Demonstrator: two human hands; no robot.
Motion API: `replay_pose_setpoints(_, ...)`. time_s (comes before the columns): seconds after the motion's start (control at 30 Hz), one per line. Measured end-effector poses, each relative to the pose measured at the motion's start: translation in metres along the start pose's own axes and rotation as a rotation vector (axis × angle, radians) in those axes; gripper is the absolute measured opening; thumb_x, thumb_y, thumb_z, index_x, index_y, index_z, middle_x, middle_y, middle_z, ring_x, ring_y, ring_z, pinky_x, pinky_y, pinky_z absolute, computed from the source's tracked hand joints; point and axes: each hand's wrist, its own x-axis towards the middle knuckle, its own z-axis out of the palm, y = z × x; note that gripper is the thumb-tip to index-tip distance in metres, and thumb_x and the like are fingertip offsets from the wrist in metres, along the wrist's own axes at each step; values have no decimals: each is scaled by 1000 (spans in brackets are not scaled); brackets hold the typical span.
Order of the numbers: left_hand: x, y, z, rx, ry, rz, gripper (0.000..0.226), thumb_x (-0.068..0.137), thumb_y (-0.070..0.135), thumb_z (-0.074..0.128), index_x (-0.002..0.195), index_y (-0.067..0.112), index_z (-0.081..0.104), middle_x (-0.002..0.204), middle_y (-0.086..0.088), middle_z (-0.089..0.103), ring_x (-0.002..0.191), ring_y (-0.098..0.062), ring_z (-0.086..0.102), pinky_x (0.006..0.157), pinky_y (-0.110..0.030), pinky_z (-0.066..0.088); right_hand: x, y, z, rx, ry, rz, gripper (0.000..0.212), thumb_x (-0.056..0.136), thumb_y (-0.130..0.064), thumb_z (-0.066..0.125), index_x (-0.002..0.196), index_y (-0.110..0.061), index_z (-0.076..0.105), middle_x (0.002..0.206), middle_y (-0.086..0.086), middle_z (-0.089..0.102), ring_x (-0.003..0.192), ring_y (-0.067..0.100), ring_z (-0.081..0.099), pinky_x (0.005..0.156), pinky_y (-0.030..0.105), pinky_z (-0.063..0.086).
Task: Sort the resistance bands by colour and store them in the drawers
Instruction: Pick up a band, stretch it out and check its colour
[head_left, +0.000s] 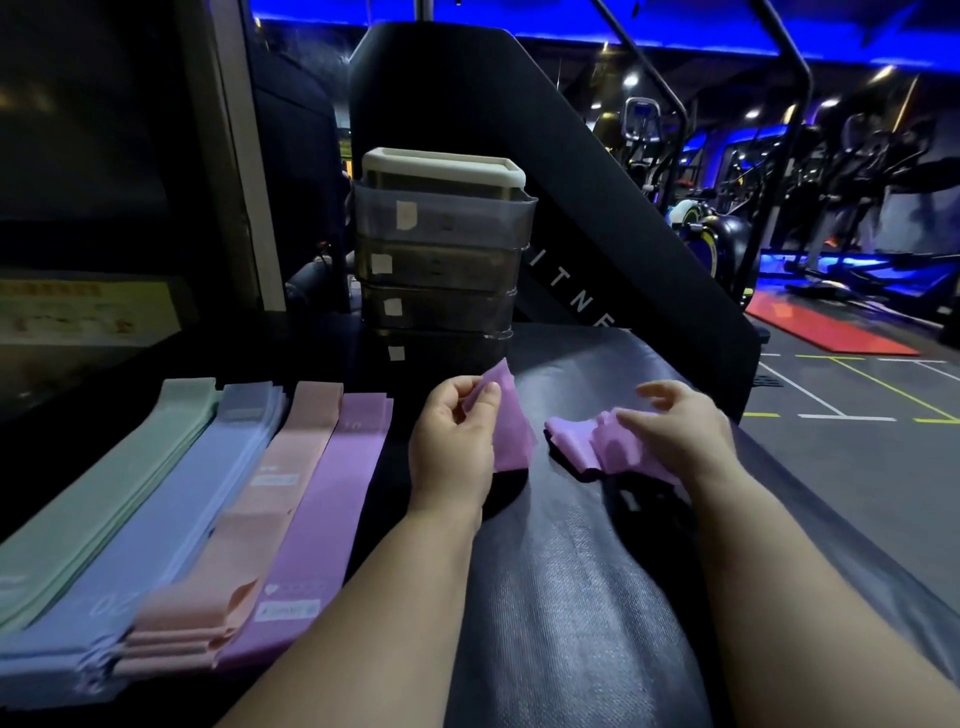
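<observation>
The left hand (457, 441) pinches 1 purple band (511, 431) between thumb and curled fingers near its top edge, so the strip hangs folded down to the bench (571, 597). The right hand (675, 431) lies on a crumpled purple band (587, 441) with fingers loosely spread; no clear pinch shows, and part of that band is hidden under the palm.

To the left, 4 sorted piles lie side by side on the bench: green pile (104, 499), blue pile (171, 519), peach pile (260, 519) and purple pile (332, 499). The drawers (441, 260), a stack of 4 with small labels, stand behind the hands, all closed.

These bands look thin, light and limp, probably stretchy and a bit tacky, so they bunch and twist easily. The crumpled one is best taken at 1 end loop, lifted and drawn flat with the other hand. It then likely belongs on the purple pile, just left of the left hand.
</observation>
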Motion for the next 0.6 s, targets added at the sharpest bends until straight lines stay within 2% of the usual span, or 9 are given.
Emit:
replay_pose_setpoints(0.03,0,1,1,-24,-18,-13,7,94,23,61,88,24,64,80,13,62,73,2,55,65,-8,44,-4,-5,0,-5,54,-67,33,74,-42,75,105,-33,69,110,-2,67,110,23,59,98,40,47)
replay_pose_setpoints(0.1,-1,3,3,-76,-50,-47,9,96,24,60,89,24,66,81,13,63,71,8,56,64,-6,43,-13,-18,-2,134,59,-211,12,78,-38,74,86,-32,69,96,-4,71,93,15,64,88,34,51)
replay_pose_setpoints(0.17,-3,6,5,-119,-90,-88,10,96,26,59,91,24,67,85,12,66,78,6,58,68,-8,44,-30,-34,-4,355,-138,-296,12,85,-34,72,76,-26,70,74,-9,70,69,5,62,69,21,50)
replay_pose_setpoints(0.23,-7,9,6,-154,-149,-140,13,96,27,59,90,24,70,89,9,70,87,-3,62,76,-16,48,-45,-45,-5,461,-330,-345,17,90,-32,66,77,-23,72,66,-10,68,60,-2,57,56,10,42)
replay_pose_setpoints(0.3,-11,12,7,-197,-225,-198,16,96,28,59,88,25,72,89,6,74,87,-8,68,74,-23,53,-53,-51,-4,512,-423,-352,18,91,-32,65,79,-20,71,62,-13,65,56,-5,55,50,7,38)
replay_pose_setpoints(0.37,-13,14,7,-209,-264,-234,17,95,26,60,87,25,74,87,4,75,85,-8,70,70,-22,53,-56,-53,-3,576,-481,-345,21,85,-38,66,83,-18,72,67,-11,67,62,-3,57,57,11,41)
replay_pose_setpoints(0.43,-14,15,6,-168,-279,-228,14,94,24,62,90,23,75,89,2,76,88,-11,70,74,-23,53,-56,-52,-3,650,-524,-318,31,76,-44,66,88,-17,73,77,-5,70,73,5,61,66,19,46)
replay_pose_setpoints(0.53,-16,16,6,-155,-322,-213,14,94,17,62,92,18,76,90,-2,76,86,-13,72,72,-23,55,-53,-50,-3,757,-568,-298,38,77,-39,67,95,-6,72,83,4,72,79,17,63,77,34,47)
replay_pose_setpoints(0.6,-16,15,5,-151,-327,-198,15,94,16,61,94,17,76,92,-3,76,89,-14,72,74,-23,56,-53,-50,-2,790,-587,-283,35,76,-36,68,94,-6,73,84,7,72,80,19,65,79,39,46)
